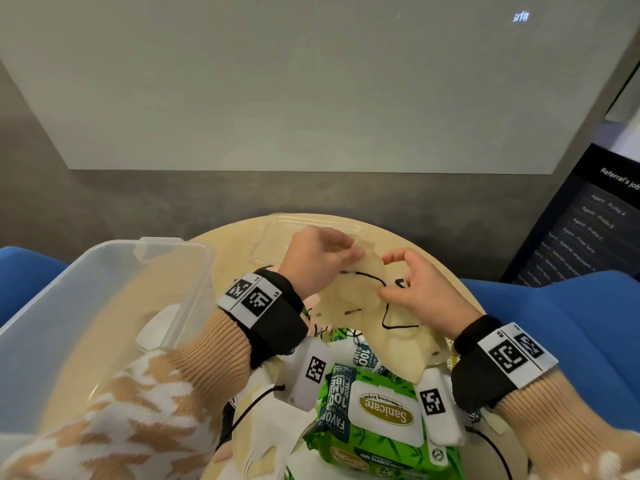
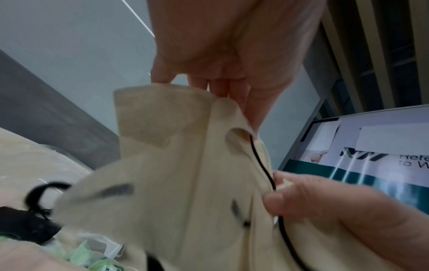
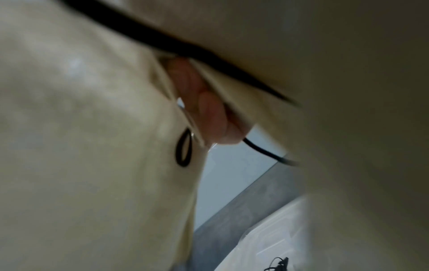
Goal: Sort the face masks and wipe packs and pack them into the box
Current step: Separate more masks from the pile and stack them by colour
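**Both hands on a cream face mask**

Both hands were seen raised above the round table (image 1: 221, 244), with a cream face mask (image 1: 360, 299) held between them. The mask's upper edge was pinched by the left hand (image 1: 313, 259) between thumb and fingers, as was shown close up from the left wrist (image 2: 176, 165). The mask's black cord (image 1: 372, 278) was pinched by the right hand (image 1: 420, 289). Below the hands, a green wipe pack (image 1: 377, 417) was seen lying among more masks at the table's near side. A clear plastic box (image 1: 104, 271) was set at the left, overhanging the table edge, with something white visible through its wall. A clear lid (image 1: 277, 233) lay flat at the table's far side, partly hidden behind the left hand.
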Demonstrator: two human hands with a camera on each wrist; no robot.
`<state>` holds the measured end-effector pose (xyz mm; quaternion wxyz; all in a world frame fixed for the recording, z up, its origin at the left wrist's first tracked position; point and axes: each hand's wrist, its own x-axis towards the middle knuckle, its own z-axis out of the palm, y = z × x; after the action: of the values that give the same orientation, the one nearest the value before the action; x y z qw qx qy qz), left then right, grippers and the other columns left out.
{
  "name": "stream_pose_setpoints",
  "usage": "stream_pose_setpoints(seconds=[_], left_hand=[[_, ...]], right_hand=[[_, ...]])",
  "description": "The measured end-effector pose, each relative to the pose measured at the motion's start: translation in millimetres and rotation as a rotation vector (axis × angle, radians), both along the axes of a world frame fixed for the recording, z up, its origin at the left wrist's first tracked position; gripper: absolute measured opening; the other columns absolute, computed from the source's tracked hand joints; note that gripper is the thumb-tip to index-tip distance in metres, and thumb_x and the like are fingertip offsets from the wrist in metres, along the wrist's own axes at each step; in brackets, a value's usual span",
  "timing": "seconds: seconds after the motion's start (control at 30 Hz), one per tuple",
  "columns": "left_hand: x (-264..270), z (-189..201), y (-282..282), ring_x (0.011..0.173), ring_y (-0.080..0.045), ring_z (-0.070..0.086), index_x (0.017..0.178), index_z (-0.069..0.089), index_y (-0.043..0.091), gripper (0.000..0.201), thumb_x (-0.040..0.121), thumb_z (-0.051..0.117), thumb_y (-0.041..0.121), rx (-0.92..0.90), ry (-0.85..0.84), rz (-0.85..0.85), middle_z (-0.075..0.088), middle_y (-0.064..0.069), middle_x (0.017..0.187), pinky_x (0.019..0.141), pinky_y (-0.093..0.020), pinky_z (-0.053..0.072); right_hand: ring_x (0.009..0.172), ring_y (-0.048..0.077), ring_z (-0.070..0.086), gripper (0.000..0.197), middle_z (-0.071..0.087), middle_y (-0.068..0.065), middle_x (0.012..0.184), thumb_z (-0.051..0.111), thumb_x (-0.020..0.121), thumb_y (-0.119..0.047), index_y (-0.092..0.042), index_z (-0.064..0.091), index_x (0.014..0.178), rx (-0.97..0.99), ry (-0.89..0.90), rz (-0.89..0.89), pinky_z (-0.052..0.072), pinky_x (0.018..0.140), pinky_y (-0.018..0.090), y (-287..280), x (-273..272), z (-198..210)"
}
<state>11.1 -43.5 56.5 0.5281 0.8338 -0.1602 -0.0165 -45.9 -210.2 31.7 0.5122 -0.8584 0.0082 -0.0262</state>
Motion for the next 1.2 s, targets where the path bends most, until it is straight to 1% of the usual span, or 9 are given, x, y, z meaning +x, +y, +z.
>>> stream_pose_setpoints(seconds=[0.2, 0.3, 0.47, 0.6, 0.67, 0.8, 0.93, 1.1, 1.2], left_hand=[[11, 1, 16, 0.089, -0.015, 0.060, 0.099, 0.072, 0.009, 0.019, 0.085, 0.069, 0.021, -0.094, -0.086, 0.231, 0.069, -0.002, 0.095, 0.084, -0.027, 0.048], [16, 1, 24, 0.089, -0.016, 0.057, 0.098, 0.071, 0.012, 0.014, 0.087, 0.067, 0.021, -0.118, -0.100, 0.293, 0.066, -0.001, 0.094, 0.081, -0.027, 0.045], [13, 4, 24, 0.078, -0.005, 0.054, 0.100, 0.068, 0.010, 0.015, 0.089, 0.064, 0.019, -0.120, -0.076, 0.163, 0.063, 0.003, 0.089, 0.070, -0.013, 0.043], [7, 4, 17, 0.079, -0.010, 0.056, 0.099, 0.070, 0.006, 0.017, 0.089, 0.064, 0.018, -0.053, -0.022, -0.047, 0.066, -0.003, 0.094, 0.069, -0.013, 0.045], [3, 3, 13, 0.077, -0.008, 0.058, 0.098, 0.070, 0.006, 0.015, 0.088, 0.064, 0.015, -0.052, 0.002, -0.108, 0.067, -0.004, 0.094, 0.069, -0.014, 0.047], [5, -4, 9, 0.097, -0.012, 0.059, 0.102, 0.071, 0.009, 0.017, 0.087, 0.065, 0.015, 0.032, -0.108, 0.012, 0.067, -0.001, 0.106, 0.087, -0.021, 0.044], [10, -8, 9, 0.115, -0.017, 0.051, 0.114, 0.066, 0.010, 0.026, 0.090, 0.060, 0.019, 0.162, -0.166, 0.220, 0.058, -0.004, 0.122, 0.090, -0.016, 0.031], [-3, -10, -9, 0.109, -0.012, 0.057, 0.110, 0.068, 0.016, 0.033, 0.088, 0.062, 0.039, 0.065, -0.057, 0.004, 0.060, 0.001, 0.116, 0.096, -0.025, 0.043], [-10, -10, -17, 0.098, -0.013, 0.062, 0.105, 0.071, 0.016, 0.047, 0.079, 0.064, 0.054, 0.038, -0.039, -0.092, 0.065, 0.000, 0.106, 0.089, -0.032, 0.050]], right_hand=[[0.047, -0.004, 0.049, 0.027, 0.061, -0.007, 0.075, 0.075, 0.079, -0.015, -0.023, 0.062, 0.101, 0.043, 0.053, 0.048, 0.040, 0.050, 0.010, -10, -2, -2], [0.057, 0.003, 0.057, 0.010, 0.065, -0.007, 0.064, 0.069, 0.085, -0.016, -0.021, 0.066, 0.093, 0.081, 0.077, 0.056, 0.046, 0.062, 0.015, -15, 2, -2], [0.040, 0.001, 0.038, 0.008, 0.043, -0.011, 0.040, 0.061, 0.091, -0.022, -0.017, 0.067, 0.093, 0.154, -0.020, -0.044, 0.036, 0.052, 0.014, -9, 5, -5], [0.039, -0.003, 0.045, 0.014, 0.052, -0.015, 0.044, 0.072, 0.081, -0.029, -0.025, 0.068, 0.094, 0.176, -0.069, -0.052, 0.036, 0.044, 0.009, 1, 2, 2], [0.041, -0.004, 0.049, 0.008, 0.055, -0.015, 0.048, 0.073, 0.080, -0.030, -0.025, 0.068, 0.078, 0.145, -0.033, -0.012, 0.037, 0.045, 0.011, 6, -2, 6], [0.041, 0.001, 0.050, 0.042, 0.053, -0.012, 0.041, 0.067, 0.087, -0.018, -0.025, 0.063, 0.046, 0.056, -0.062, -0.088, 0.037, 0.043, 0.014, 4, -3, 8], [0.084, 0.039, 0.062, 0.029, 0.067, 0.025, 0.087, 0.063, 0.089, -0.023, 0.005, 0.068, 0.091, -0.065, -0.137, -0.275, 0.052, 0.073, 0.048, -3, 3, 2], [0.052, 0.007, 0.048, 0.017, 0.053, -0.004, 0.057, 0.064, 0.087, -0.020, -0.019, 0.062, 0.070, -0.157, -0.250, -0.215, 0.035, 0.048, 0.016, 16, -1, 3], [0.056, 0.007, 0.044, 0.011, 0.058, -0.004, 0.066, 0.067, 0.084, -0.018, -0.017, 0.069, 0.095, -0.135, -0.204, -0.135, 0.035, 0.052, 0.016, 26, 0, 2]])
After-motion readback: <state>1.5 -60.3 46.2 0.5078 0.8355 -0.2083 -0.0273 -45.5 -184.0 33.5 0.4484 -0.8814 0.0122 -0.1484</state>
